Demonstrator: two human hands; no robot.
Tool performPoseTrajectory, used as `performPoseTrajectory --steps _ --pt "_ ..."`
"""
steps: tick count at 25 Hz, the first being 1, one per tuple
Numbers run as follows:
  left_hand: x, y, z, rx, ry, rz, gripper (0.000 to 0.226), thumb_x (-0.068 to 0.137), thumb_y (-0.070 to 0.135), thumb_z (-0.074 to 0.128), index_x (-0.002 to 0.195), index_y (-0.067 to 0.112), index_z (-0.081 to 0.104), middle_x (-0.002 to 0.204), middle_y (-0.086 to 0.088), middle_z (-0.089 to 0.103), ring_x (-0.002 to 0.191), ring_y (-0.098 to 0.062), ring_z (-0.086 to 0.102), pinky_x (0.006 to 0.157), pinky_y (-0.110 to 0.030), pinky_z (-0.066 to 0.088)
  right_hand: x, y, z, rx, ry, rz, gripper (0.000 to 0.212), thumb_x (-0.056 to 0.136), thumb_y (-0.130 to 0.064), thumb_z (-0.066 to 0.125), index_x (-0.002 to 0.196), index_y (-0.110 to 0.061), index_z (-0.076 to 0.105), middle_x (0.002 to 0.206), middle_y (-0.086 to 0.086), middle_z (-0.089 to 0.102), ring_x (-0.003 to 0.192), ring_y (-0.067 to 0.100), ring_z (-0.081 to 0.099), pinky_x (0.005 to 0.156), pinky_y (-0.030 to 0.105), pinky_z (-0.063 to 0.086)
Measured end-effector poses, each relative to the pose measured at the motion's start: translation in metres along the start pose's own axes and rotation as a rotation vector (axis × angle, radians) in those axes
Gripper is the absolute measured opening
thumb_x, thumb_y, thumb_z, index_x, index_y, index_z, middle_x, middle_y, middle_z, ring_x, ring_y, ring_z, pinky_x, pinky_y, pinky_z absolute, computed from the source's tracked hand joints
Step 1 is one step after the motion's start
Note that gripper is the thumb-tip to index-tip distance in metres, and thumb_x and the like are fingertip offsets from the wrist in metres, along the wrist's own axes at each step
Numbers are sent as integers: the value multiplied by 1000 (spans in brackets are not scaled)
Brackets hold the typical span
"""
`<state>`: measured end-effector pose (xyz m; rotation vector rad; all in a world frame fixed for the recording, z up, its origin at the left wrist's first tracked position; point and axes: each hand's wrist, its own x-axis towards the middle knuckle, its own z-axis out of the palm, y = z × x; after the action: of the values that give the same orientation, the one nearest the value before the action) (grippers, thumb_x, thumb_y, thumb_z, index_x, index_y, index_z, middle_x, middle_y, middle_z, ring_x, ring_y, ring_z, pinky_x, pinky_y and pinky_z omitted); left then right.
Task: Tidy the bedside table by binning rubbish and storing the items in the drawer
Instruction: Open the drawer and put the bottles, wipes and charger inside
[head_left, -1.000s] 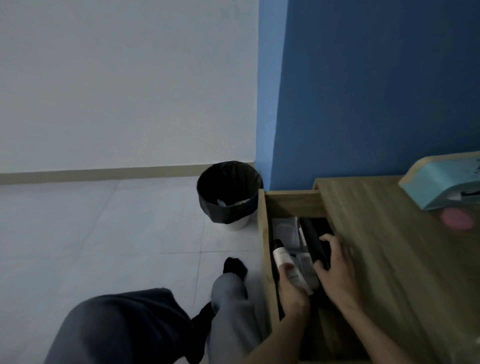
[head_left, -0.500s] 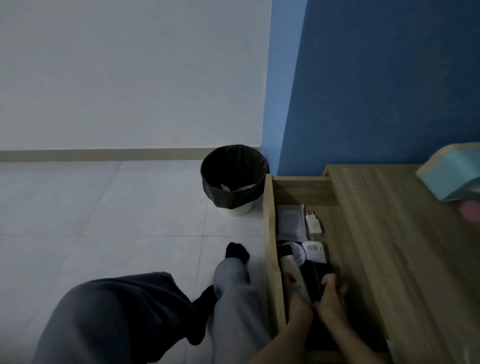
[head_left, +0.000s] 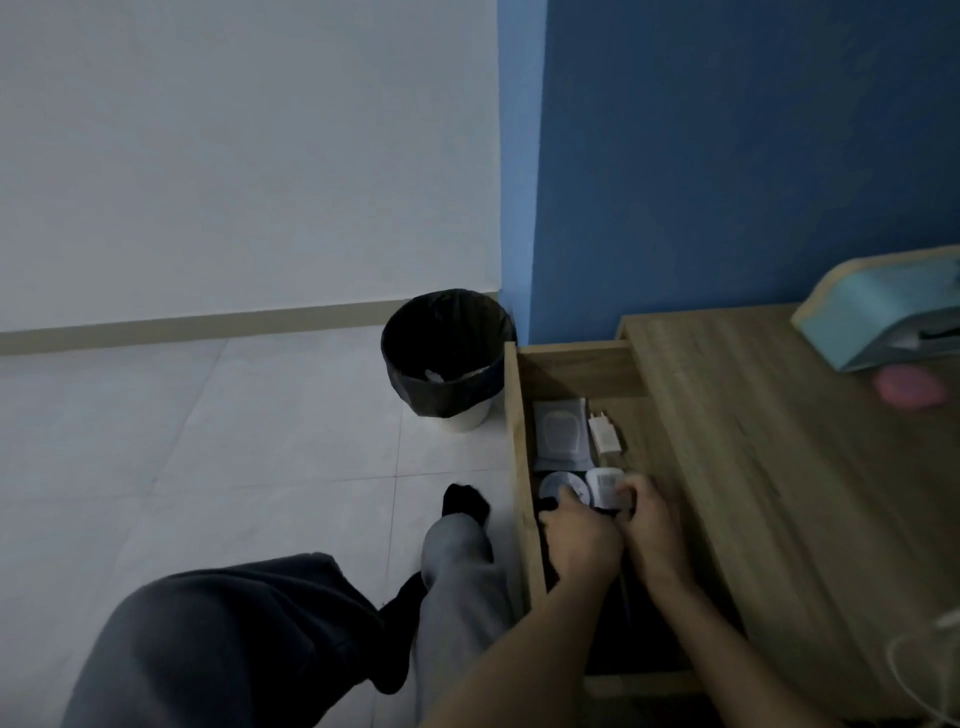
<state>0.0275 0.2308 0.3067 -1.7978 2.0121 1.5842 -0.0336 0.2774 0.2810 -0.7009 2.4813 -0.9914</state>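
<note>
two hands (head_left: 582, 535), one drawer (head_left: 519, 467), one bin (head_left: 447, 358)

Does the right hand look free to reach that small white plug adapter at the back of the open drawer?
Probably yes: the right hand is already inside the open wooden drawer, and nothing covers the small white plug adapter just beyond it.

left hand (head_left: 582, 540) and right hand (head_left: 652, 530) side by side, touching, fingers curled, both forearms reaching forward.

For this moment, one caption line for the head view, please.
Both hands, left hand and right hand, arrange items inside the open wooden drawer beside the black-lined waste bin.
</note>
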Motion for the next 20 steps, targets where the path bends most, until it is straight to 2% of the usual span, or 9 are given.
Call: performPoseTrajectory --steps 2,5,9,11,13,15,17,19,20 --pt "9 22 0 142 106 38 45 90 23 47 134 20 37 142 -15 36 128 -32 40 103 -42 39 9 -17 -21 36 123 -111 23 77 6 56 97 -4 59 98 15 65 87 22 58 72 23 38" --pt "14 50 8 156 125 188 43 89 24 47 131 22 40 143 -10 37 133 -30 34 108 -45 33 31 -21 -57 32 335 -201 25 72 10 55 92 -2 61 94 15 67 84 24 61 72 22 38" --pt "14 84 29 134 -51 577 52 86 10 48 137 17 42 147 -9 33 138 -27 28 112 -30 28 71 12 -109 -75 473 -40 35 68 10 59 102 2 60 104 26 62 97 39 58 82 36 44" --pt "14 100 43 245 -198 698 57 90 17 51 143 17 32 154 -10 19 144 -31 14 117 -34 20 87 37 -129 -168 463 75 40 70 5 64 109 8 56 111 33 57 104 45 53 90 44 43" --pt "22 107 56 417 -277 685 66 92 33 51 148 20 20 160 -9 0 146 -34 -8 119 -47 8 101 60 -142 -214 449 133 48 69 2 69 113 12 52 116 37 52 109 49 48 94 49 42" --pt "33 110 66 590 -286 645 78 89 42 54 150 22 10 159 -7 -15 144 -34 -22 116 -52 -3 112 76 -151 -223 451 205 57 72 -4 70 121 12 46 124 37 46 113 49 44 94 48 40" --pt "40 115 71 753 -247 672 89 85 46 58 151 22 3 158 -9 -19 142 -34 -26 114 -51 -12 122 88 -160 -187 460 239 71 75 -11 71 133 7 34 134 33 37 119 47 40 96 49 38" --pt "49 126 70 808 -243 716 94 83 48 60 151 23 1 158 -10 -19 141 -36 -26 113 -51 -15 133 96 -167 -132 456 237 88 73 -17 74 142 -3 21 145 27 25 127 46 33 100 53 36" --pt "55 132 69 810 -255 727 95 82 48 61 151 24 0 158 -9 -19 141 -36 -26 113 -51 -15 139 100 -172 -129 459 209 95 69 -20 78 143 -6 20 148 26 21 131 45 28 103 55 33"
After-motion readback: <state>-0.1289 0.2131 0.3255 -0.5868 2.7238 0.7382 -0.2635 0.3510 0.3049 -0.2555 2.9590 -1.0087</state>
